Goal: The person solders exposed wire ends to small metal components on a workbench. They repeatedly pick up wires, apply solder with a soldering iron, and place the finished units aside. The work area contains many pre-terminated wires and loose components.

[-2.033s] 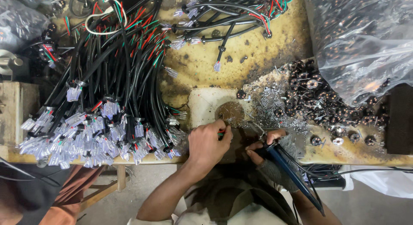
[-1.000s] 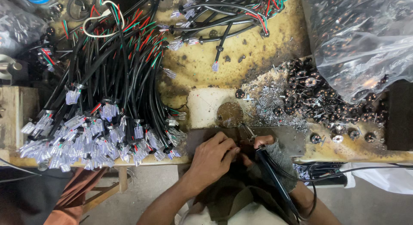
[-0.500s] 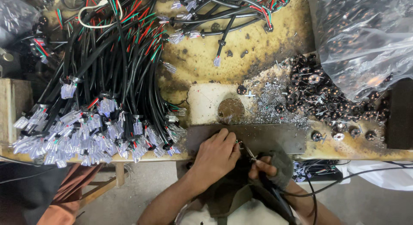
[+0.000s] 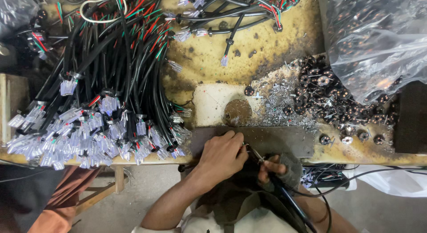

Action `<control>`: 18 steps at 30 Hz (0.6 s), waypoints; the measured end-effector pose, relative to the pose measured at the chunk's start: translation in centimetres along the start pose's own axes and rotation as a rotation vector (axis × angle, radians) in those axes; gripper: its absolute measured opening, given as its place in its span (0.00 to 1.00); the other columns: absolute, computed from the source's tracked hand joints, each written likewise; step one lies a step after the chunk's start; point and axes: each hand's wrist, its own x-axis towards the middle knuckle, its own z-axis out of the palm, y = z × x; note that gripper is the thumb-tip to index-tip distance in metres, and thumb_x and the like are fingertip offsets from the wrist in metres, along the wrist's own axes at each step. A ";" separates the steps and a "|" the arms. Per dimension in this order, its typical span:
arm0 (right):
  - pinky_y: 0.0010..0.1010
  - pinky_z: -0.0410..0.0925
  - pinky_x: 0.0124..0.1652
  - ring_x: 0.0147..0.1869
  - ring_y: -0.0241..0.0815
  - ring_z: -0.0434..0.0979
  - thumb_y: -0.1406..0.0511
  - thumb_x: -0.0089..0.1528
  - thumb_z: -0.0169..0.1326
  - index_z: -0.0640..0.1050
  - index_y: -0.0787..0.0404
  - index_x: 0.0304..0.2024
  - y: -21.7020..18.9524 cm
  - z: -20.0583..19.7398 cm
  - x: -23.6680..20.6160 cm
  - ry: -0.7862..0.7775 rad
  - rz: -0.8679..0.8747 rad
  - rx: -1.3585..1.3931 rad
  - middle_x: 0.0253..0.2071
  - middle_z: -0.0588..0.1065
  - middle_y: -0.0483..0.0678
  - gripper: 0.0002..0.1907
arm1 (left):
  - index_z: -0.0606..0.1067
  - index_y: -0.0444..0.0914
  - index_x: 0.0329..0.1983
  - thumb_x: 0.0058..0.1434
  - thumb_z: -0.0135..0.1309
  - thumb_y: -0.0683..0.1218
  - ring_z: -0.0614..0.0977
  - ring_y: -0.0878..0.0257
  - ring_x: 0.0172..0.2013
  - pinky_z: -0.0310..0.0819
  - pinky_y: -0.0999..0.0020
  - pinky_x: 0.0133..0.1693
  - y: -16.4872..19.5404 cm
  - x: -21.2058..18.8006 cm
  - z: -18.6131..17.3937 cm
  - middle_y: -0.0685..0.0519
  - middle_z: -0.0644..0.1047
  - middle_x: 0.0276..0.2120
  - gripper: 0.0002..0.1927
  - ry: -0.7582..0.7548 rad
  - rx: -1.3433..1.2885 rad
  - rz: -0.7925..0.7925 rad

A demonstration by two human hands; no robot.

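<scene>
My left hand (image 4: 221,156) is curled at the front edge of the bench, pinching something small that its fingers hide, against the dark metal plate (image 4: 284,139). My right hand (image 4: 278,170), partly wrapped in grey cloth, grips a soldering iron (image 4: 267,170). The iron's thin metal tip points up and left and meets my left fingertips. Its dark handle and cord run down and right toward my lap.
A big bundle of black cables with clear plugs (image 4: 98,104) fills the left of the stained yellow bench (image 4: 249,41). Small round dark parts (image 4: 329,99) and solder scraps lie at right, under a clear plastic bag (image 4: 378,41). A pale block with a round brown pad (image 4: 238,112) sits mid-bench.
Both hands have drawn down from the round pad to the bench's front edge. The soldering iron tip now meets my left fingertips there.
</scene>
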 end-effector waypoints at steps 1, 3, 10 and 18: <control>0.33 0.67 0.22 0.22 0.45 0.76 0.75 0.58 0.59 0.77 0.72 0.27 0.1 0.2 0.1 0.035 0.364 0.126 0.22 0.76 0.57 0.05 | 0.72 0.36 0.33 0.56 0.58 0.45 0.80 0.39 0.32 0.72 0.43 0.34 0.0 0.1 0.0 0.43 0.76 0.31 0.09 -0.017 0.014 -0.010; 0.26 0.66 0.30 0.29 0.39 0.73 0.72 0.61 0.59 0.76 0.66 0.37 0.2 0.3 0.3 0.117 -0.253 -0.026 0.28 0.74 0.50 0.04 | 0.72 0.36 0.33 0.57 0.57 0.46 0.80 0.39 0.32 0.72 0.43 0.34 0.1 0.2 -0.1 0.43 0.77 0.31 0.08 -0.026 0.024 -0.032; 0.22 0.69 0.33 0.32 0.33 0.76 0.68 0.60 0.61 0.74 0.56 0.46 -1.8 -0.5 0.2 -0.075 -0.797 -0.288 0.31 0.75 0.42 0.14 | 0.71 0.37 0.32 0.57 0.57 0.46 0.80 0.40 0.32 0.72 0.43 0.33 0.1 0.0 0.0 0.44 0.76 0.30 0.08 -0.010 -0.001 -0.047; 0.23 0.68 0.32 0.30 0.35 0.75 0.71 0.61 0.61 0.75 0.56 0.41 0.2 -0.9 -0.4 0.019 -0.659 -0.213 0.30 0.75 0.43 0.09 | 0.71 0.37 0.32 0.57 0.57 0.46 0.80 0.40 0.32 0.71 0.43 0.33 -0.1 -0.1 0.2 0.44 0.76 0.30 0.08 -0.011 0.006 -0.034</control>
